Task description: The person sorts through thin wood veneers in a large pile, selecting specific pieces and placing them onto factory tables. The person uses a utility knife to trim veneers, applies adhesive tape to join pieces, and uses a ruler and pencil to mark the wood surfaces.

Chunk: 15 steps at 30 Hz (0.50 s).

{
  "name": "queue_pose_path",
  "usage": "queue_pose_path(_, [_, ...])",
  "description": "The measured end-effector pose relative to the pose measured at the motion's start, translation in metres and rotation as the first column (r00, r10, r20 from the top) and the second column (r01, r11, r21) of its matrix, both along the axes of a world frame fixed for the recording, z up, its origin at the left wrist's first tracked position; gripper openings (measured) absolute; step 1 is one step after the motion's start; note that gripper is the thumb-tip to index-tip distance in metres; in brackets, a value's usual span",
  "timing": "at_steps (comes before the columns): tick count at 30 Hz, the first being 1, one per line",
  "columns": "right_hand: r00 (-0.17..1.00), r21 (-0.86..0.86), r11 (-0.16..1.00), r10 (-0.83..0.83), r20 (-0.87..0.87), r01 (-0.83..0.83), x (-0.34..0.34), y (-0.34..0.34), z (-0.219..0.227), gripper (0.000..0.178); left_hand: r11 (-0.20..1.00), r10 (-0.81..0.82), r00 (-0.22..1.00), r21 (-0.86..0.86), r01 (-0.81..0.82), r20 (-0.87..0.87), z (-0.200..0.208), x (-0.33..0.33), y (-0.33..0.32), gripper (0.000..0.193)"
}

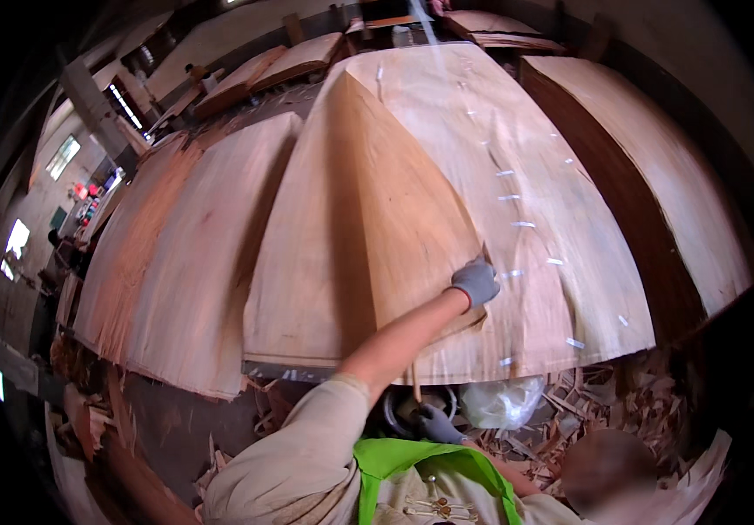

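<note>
My left hand (pixel 477 282), in a grey glove with a red cuff, is stretched forward across the stack. Its fingers are closed at the right edge of a thin wood veneer sheet (pixel 407 214). That sheet is partly raised, with a darker tan face and a shadow at its left. Beneath it lies a wide, pale veneer sheet (pixel 587 254) with short white strips along its wavy surface. Close to my body, my right hand (pixel 438 425), also gloved, is closed round a thin wooden stick (pixel 416 383). The stick's lower end is hard to make out beside a dark bucket (pixel 394 418).
Veneer stacks stand at the left (pixel 206 236) and right (pixel 657 166). A clear plastic bag (pixel 504 402) sits by the stack's front edge. Wood scraps (pixel 609 402) litter the floor at right. Another person (pixel 70 249) is far left.
</note>
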State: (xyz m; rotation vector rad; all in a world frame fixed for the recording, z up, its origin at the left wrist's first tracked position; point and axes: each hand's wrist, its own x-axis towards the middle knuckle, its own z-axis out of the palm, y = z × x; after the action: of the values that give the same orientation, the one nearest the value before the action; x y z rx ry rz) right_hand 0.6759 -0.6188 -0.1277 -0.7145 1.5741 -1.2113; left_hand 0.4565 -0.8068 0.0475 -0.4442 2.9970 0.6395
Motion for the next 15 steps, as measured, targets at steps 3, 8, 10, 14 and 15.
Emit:
queue_pose_path(3, [0.986,-0.049,0.993,0.101,-0.135,-0.108,-0.003,0.010,-0.002,0.026,0.993,0.112,0.982,-0.061,-0.104,0.149,-0.051,-0.014,0.046,0.038])
queue_pose_path(8, [0.991,-0.241,0.964,0.086,-0.107,-0.110,-0.004,0.003,-0.060,0.025,0.996,-0.033,0.980,-0.075,0.049,0.197,-0.104,-0.029,0.080,0.037])
queue_pose_path(10, [0.984,-0.198,0.968,0.132,-0.119,-0.153,-0.015,0.007,-0.060,0.029,0.983,-0.186,0.951,0.047,0.180,0.246,-0.094,-0.025,0.091,0.033])
queue_pose_path(14, [0.933,-0.151,0.941,0.260,-0.249,-0.303,-0.006,-0.005,-0.043,0.036,0.939,-0.270,0.961,0.237,0.250,0.057,-0.113,0.009,0.054,0.033])
queue_pose_path(15, [0.865,0.066,0.903,0.427,-0.263,-0.425,-0.022,-0.003,-0.018,0.034,0.914,-0.243,0.970,0.336,0.228,0.002,-0.117,0.021,0.055,0.033])
